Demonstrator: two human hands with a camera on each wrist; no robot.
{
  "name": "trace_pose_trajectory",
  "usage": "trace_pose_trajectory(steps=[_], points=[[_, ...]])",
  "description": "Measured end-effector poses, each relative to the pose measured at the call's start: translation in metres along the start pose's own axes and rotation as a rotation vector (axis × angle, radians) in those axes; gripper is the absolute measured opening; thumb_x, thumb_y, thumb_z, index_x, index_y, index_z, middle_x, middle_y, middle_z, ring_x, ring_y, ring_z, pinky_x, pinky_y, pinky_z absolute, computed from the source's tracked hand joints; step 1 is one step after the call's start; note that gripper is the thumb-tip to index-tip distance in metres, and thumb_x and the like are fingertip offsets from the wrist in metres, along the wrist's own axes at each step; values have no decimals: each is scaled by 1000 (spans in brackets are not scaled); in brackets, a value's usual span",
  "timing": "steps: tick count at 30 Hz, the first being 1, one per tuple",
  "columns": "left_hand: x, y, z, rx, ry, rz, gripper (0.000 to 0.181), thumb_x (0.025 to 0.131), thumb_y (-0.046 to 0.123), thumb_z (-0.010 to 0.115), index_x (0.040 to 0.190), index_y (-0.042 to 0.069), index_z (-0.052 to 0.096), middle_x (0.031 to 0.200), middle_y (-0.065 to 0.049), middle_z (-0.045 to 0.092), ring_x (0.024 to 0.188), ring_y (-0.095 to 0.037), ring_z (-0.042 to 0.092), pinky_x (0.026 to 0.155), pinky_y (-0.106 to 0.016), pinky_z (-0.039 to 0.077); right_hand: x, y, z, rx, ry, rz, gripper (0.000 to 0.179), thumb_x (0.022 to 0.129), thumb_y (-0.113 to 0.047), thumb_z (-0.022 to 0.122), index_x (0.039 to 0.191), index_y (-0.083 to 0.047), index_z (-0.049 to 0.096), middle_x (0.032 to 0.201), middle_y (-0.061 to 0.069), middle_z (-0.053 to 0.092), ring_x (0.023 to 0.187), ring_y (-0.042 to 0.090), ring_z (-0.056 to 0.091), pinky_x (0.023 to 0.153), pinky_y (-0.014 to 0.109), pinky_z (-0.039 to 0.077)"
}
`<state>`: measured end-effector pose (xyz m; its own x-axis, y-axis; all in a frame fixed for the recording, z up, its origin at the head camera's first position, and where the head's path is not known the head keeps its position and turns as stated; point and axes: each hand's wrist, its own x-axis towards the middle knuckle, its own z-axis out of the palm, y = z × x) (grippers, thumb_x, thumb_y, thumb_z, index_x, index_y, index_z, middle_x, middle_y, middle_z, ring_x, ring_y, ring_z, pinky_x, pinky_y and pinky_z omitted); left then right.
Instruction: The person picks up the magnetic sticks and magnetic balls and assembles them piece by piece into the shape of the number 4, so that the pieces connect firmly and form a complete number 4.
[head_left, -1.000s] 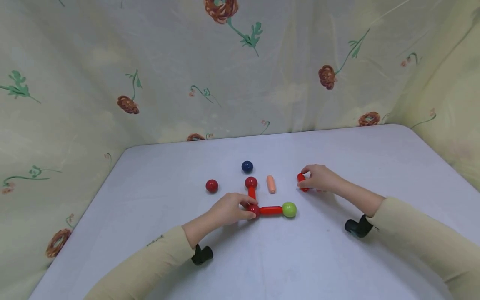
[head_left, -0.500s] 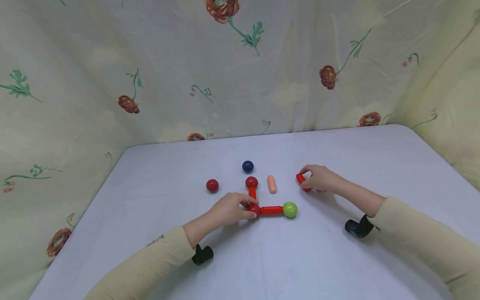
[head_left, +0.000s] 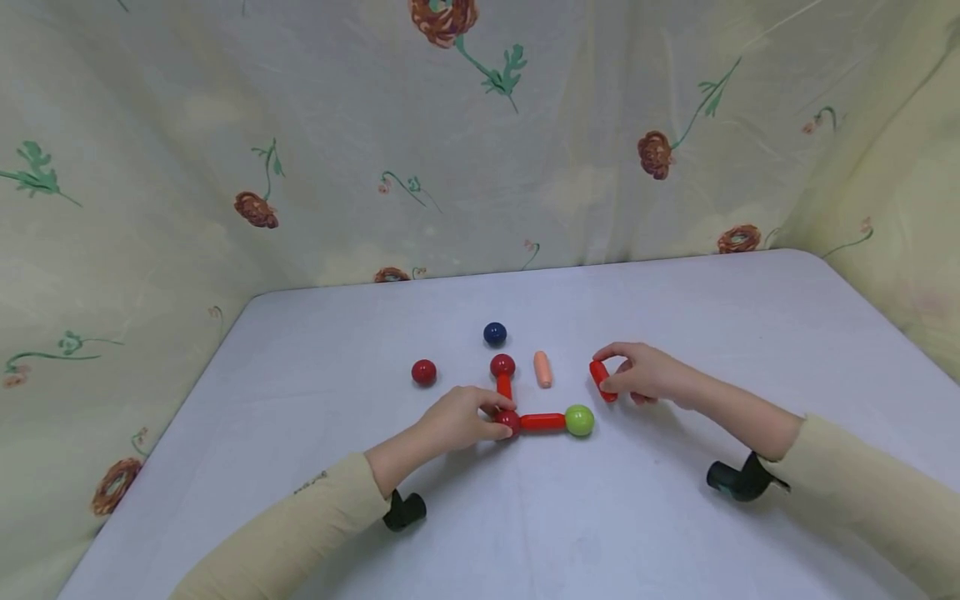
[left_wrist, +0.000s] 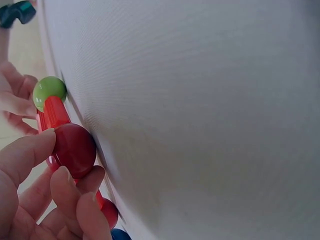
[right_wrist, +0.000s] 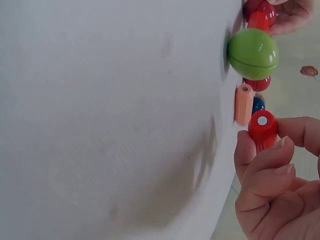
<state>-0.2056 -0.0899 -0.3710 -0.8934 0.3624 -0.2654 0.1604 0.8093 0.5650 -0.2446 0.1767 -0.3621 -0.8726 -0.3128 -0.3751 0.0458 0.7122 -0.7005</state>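
My left hand pinches the dark red ball at the corner of an L-shaped piece. From that ball one red rod runs right to a lime green ball. A second red rod runs away to another red ball. To the right, my right hand holds a loose red rod between thumb and fingers, apart from the joined piece. A pale round spot shows on the end of this loose rod in the right wrist view.
A peach rod lies between the joined piece and my right hand. Behind the piece sits a dark blue ball, and a loose red ball is to its left. A flowered curtain hangs behind the white table.
My right hand has drawn slightly nearer to me with the red rod, which now shows more fully between the fingers. The left hand and the joined piece stay in place.
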Motion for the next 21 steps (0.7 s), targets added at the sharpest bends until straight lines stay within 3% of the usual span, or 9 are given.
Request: trace_pose_trajectory(steps=[10,21], points=[[0,1,0,-7,-2,-6,37,78,21,72,114,20,65,96,1,60,81,-14,51,59,-22,47,-13,-6,6,47,-26,-40,52,85,-18,59,131,-3,40,85,9,56,48,14,41,48,21,36],[-4,1,1,7,-10,8,35,78,21,72,112,21,66,91,1,58,78,-14,51,57,-22,45,5,-8,11,86,-6,-13,53,84,-19,59,131,-4,40,78,8,56,46,13,38,47,21,34]])
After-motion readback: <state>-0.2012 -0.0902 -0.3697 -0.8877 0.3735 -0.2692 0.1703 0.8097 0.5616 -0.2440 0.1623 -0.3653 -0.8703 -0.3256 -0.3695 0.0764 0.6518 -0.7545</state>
